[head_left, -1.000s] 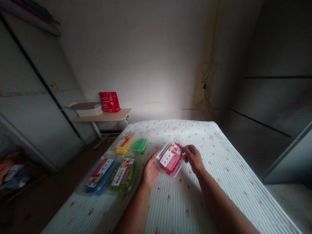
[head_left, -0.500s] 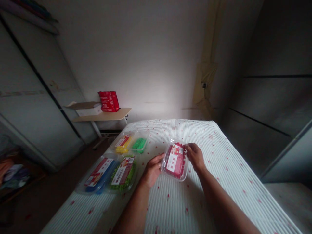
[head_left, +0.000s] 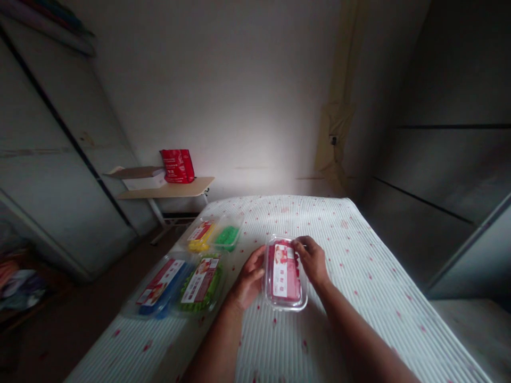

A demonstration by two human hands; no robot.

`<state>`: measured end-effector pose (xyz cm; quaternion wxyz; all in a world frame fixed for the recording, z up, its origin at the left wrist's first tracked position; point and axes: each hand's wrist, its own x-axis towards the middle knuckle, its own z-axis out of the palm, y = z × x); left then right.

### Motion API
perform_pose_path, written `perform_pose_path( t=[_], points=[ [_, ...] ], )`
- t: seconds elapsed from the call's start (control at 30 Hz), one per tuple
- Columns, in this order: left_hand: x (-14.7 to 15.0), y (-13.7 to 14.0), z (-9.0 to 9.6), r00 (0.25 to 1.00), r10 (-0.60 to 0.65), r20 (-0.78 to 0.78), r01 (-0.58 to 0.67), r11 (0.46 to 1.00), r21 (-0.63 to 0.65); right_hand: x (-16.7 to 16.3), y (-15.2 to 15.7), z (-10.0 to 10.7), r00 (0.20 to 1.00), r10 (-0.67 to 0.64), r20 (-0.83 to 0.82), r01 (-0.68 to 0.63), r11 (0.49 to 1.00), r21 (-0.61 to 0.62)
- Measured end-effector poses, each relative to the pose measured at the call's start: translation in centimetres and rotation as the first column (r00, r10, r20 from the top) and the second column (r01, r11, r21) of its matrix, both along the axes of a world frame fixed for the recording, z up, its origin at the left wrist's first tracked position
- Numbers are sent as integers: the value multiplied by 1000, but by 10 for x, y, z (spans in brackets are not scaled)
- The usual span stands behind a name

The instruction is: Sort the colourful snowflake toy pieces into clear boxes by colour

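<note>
A clear plastic box [head_left: 286, 274] with dark pink pieces inside and a printed label on its lid is between my two hands, over the bed-like surface. My left hand [head_left: 252, 279] grips its left edge, the fingers partly hidden behind the box. At the upper right corner, my right hand [head_left: 311, 258] pinches the rim with thumb and fingers. To the left lie more clear boxes: one with blue contents [head_left: 163, 287], one with light green pieces [head_left: 202, 283], one with yellow pieces [head_left: 199, 236] and one with green pieces [head_left: 227, 238].
A white striped cloth with red specks [head_left: 343, 319] covers the surface beneath. Beyond its far left corner stands a small table [head_left: 186, 188] bearing a red bag [head_left: 178, 166] and a white box [head_left: 144, 181]. A wall socket [head_left: 333, 140] is at the back.
Both hands have turned the pink box more upright in view and brought it slightly closer to me. The boxes on the left stay where they were.
</note>
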<state>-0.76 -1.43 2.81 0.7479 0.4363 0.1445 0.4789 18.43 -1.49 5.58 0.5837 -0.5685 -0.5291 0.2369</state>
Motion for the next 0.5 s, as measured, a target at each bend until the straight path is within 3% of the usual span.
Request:
perform_pose_path(
  t=[0.2,0.5],
  points=[
    [-3,-2,2,1000,-22,20,21,1000,4,-6,-1,-1,1000,17,-1,-17,1000,2],
    [9,-9,-4,997,-56,48,61,991,-120,-20,-4,-12,996,89,-7,-89,996,1]
  ],
)
